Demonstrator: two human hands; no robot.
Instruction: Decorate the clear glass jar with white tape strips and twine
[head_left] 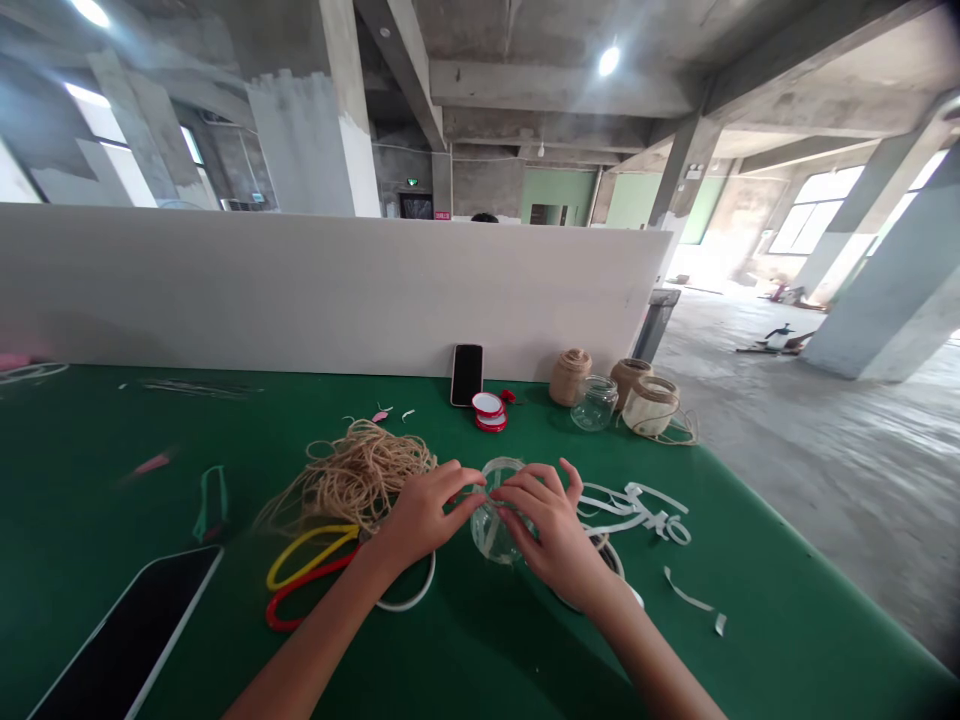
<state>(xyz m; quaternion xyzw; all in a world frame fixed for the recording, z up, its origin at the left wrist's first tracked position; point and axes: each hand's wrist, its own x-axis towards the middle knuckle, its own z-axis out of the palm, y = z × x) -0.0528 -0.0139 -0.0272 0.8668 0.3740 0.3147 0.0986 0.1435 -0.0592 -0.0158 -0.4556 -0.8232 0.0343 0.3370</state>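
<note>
In the middle of the table a clear glass jar (491, 545) with pale tape strips on its side sits between my hands. My left hand (427, 510) pinches at the jar's upper part, thumb and forefinger together. From the other side my right hand (551, 520) meets it there, its fingers also closed; whatever thin piece they hold is too small to make out. Beside my left hand lies a loose heap of jute twine (367, 470). Scissors with one yellow and one red handle (311, 590) lie below the heap, their blades hidden. White tape strips (630, 510) curl right of my right hand.
Twine-wrapped jars (570, 378) and a bare glass jar (595, 405) stand at the back right. Red-rimmed lids (489, 410) lie near a leaning phone (466, 375). A tablet-like device (135, 630) lies front left. A white partition (337, 290) bounds the back.
</note>
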